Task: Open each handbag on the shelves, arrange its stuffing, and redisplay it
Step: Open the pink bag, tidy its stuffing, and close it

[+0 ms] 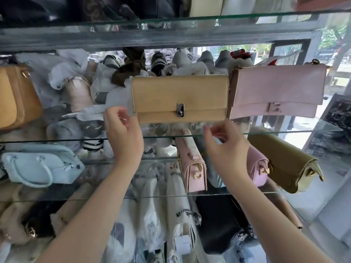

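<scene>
The beige handbag (180, 97) stands upright on the glass shelf (284, 132), flap closed, with a pink handbag (277, 92) just beside it to your right. Your left hand (123, 131) hovers at its lower left corner, fingers loosely curled, gripping nothing. Your right hand (226, 143) hangs under its lower right edge, likewise loosely curled and empty.

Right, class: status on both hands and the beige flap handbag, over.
Left hand curled by beige rectangular flap handbag corner, grip unclear. Right hand loose, empty, just below it. Bag upright, flap down. Pink flap handbag close alongside.
</scene>
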